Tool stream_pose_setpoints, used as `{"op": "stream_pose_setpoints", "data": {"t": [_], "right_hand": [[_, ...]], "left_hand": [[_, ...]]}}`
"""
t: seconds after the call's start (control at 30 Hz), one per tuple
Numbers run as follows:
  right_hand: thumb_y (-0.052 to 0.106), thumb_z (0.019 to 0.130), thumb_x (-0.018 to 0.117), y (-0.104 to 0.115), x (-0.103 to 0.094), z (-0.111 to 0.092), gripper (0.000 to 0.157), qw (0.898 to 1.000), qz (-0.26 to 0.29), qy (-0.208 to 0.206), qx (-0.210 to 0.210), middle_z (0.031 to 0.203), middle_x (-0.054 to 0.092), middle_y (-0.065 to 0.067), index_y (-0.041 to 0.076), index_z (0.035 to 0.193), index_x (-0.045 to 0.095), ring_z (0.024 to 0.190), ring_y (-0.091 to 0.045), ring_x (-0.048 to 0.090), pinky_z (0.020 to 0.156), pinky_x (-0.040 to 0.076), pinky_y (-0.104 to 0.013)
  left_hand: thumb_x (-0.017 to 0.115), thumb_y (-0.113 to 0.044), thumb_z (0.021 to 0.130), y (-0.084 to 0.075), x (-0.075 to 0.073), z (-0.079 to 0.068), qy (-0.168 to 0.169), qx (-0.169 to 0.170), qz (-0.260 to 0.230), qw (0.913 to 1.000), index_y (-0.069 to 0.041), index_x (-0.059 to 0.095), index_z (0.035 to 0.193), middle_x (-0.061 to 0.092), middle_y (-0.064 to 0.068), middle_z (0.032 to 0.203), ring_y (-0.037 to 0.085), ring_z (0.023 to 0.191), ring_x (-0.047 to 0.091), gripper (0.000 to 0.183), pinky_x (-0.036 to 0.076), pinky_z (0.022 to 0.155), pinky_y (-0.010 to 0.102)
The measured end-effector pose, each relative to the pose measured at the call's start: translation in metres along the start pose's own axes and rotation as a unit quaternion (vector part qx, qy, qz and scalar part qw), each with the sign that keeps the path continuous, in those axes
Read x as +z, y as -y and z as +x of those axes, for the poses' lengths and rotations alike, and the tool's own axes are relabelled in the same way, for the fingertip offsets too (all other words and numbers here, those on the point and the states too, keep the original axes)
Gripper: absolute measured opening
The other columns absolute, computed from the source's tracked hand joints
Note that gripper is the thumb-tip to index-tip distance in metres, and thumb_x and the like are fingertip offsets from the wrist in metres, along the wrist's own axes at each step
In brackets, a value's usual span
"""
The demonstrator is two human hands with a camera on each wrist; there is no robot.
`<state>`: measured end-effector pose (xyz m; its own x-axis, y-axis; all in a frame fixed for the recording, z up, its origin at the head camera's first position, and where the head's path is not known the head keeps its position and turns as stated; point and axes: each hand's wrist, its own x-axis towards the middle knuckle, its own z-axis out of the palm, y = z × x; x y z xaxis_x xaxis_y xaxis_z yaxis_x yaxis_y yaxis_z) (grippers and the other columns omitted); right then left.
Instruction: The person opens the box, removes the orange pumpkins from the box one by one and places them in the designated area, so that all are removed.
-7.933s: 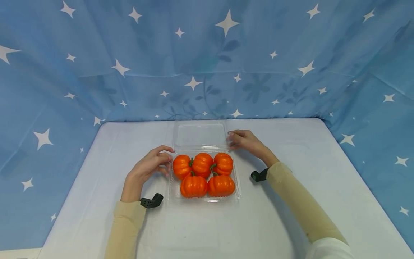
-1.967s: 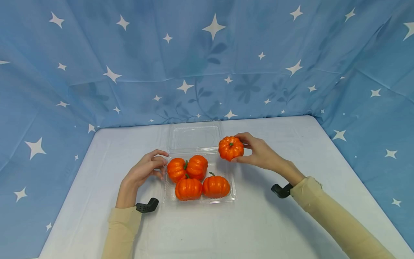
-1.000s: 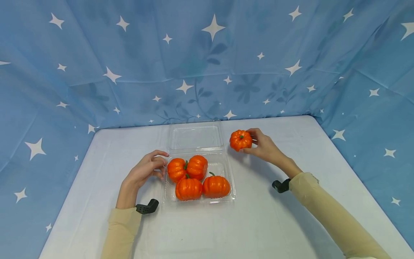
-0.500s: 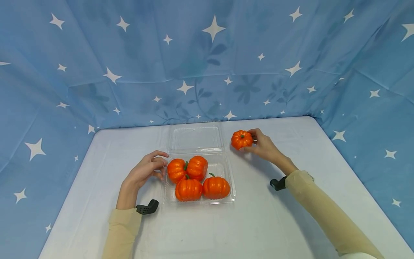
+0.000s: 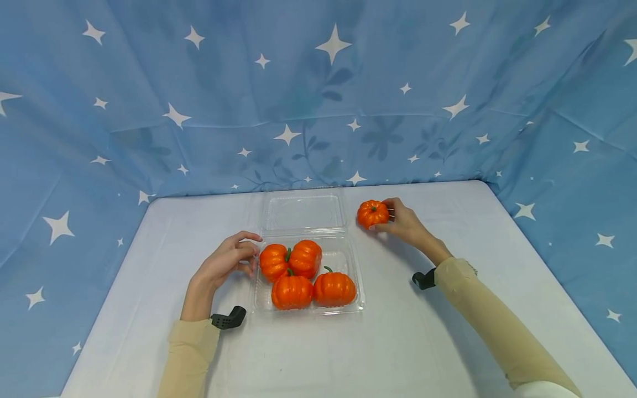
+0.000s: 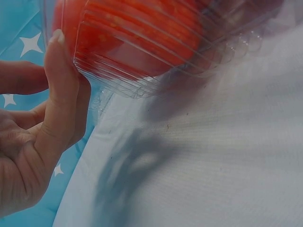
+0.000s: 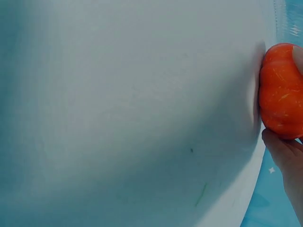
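My right hand (image 5: 405, 224) holds a small orange pumpkin (image 5: 372, 214) with a green stem, thumb on the near side and fingers on the far side. In the right wrist view the pumpkin (image 7: 282, 92) is right at the white tabletop, cut off by the frame's edge. My left hand (image 5: 226, 261) is beside a clear plastic clamshell box (image 5: 338, 251), relaxed fingers against its left wall. Up close in the left wrist view, a fingertip (image 6: 57, 40) touches the box's ribbed side. Several more orange pumpkins (image 5: 292, 292) sit inside; the back right part of the box holds none.
The box's clear lid (image 5: 303, 213) lies folded back behind it, left of the held pumpkin. A white cloth covers the table (image 5: 308, 359). Blue star-patterned curtain (image 5: 224, 83) hangs along the back and both sides.
One pumpkin has left the box's back right corner in my right hand, moved right and back, and come down on the table beside the lid. The left hand has stayed at the box.
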<state>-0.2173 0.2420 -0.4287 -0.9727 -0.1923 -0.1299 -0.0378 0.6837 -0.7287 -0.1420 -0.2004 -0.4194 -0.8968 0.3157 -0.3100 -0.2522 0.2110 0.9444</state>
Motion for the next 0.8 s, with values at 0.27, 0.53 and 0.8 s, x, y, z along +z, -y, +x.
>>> {"op": "stream_pose_setpoints", "data": {"t": [0.27, 0.53, 0.8], "right_hand": [[0.021, 0.09, 0.08, -0.0036, 0.0022, 0.0014, 0.08, 1.0, 0.009, -0.001, -0.001, 0.155, 0.039, -0.031, -0.006, 0.148, 0.033, 0.14, -0.048, 0.045, 0.116, 0.039, -0.057], [0.025, 0.089, 0.082, -0.0037, 0.0027, 0.0005, 0.089, 1.0, 0.011, 0.001, -0.005, 0.158, 0.036, -0.029, -0.003, 0.155, 0.029, 0.14, -0.048, 0.045, 0.116, 0.04, -0.058], [0.032, 0.088, 0.082, 0.002, -0.0021, -0.0057, 0.093, 1.0, -0.009, -0.012, -0.002, 0.162, 0.033, -0.027, -0.002, 0.156, 0.029, 0.144, -0.048, 0.039, 0.117, 0.037, -0.06]], "left_hand": [[0.048, -0.007, 0.103, -0.0008, 0.0003, -0.0006, 0.0, 0.001, 0.0, 1.0, 0.007, 0.043, 0.139, 0.061, 0.008, 0.08, 0.018, 0.063, 0.058, 0.038, 0.059, 0.06, 0.03], [0.047, -0.006, 0.102, -0.0018, 0.0019, -0.002, -0.004, 0.0, 0.002, 1.0, 0.006, 0.044, 0.138, 0.061, 0.008, 0.081, 0.018, 0.064, 0.058, 0.039, 0.059, 0.06, 0.032], [0.047, -0.007, 0.103, -0.0027, 0.0029, -0.0035, -0.004, 0.002, 0.005, 1.0, 0.008, 0.043, 0.139, 0.062, 0.007, 0.081, 0.018, 0.063, 0.058, 0.039, 0.059, 0.06, 0.031]]}}
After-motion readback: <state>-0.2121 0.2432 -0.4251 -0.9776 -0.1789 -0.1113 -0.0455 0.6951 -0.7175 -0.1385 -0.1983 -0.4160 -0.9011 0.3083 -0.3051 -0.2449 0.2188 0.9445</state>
